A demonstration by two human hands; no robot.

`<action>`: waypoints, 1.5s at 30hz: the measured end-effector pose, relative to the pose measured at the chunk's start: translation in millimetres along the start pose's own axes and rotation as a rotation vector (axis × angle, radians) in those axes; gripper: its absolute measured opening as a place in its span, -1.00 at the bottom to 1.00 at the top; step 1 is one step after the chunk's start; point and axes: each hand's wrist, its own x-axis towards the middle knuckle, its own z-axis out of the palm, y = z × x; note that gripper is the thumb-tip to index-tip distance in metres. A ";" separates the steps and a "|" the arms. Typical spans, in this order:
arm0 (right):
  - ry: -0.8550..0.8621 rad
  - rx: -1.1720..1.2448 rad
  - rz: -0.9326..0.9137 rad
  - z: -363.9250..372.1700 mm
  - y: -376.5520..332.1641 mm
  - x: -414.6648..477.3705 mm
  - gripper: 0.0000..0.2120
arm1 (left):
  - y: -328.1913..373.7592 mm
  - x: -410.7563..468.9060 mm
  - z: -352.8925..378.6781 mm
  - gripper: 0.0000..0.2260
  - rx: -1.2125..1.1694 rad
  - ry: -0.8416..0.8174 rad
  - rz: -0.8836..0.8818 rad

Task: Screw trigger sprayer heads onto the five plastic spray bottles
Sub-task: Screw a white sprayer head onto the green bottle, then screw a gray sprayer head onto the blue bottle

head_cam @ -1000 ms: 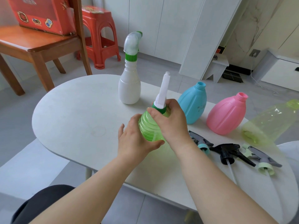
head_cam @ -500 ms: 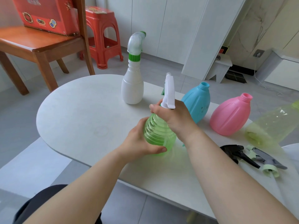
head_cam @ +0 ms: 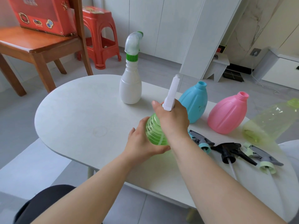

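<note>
My left hand grips the lower body of a ribbed green bottle held just above the white table. My right hand is closed around the bottle's neck and the base of a white sprayer head that sticks up from it. A white bottle with a green-collared sprayer on it stands behind. A blue bottle, a pink bottle and a pale yellow bottle have open necks. Three loose sprayer heads lie to the right: teal-collared, black, light green.
A wooden chair carrying a red box and a red plastic stool stand beyond the table's left end. White cabinets line the back wall. My dark-clad knee sits under the near table edge.
My right hand has turned on the green bottle's neck, and the white sprayer head has swung round with it. The left hand keeps its hold on the bottle's body.
</note>
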 end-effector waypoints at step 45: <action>-0.040 0.058 -0.042 24.1 3.9 119.8 -0.67 | -51.3 23.2 -18.3 -0.47 0.747 0.029 0.127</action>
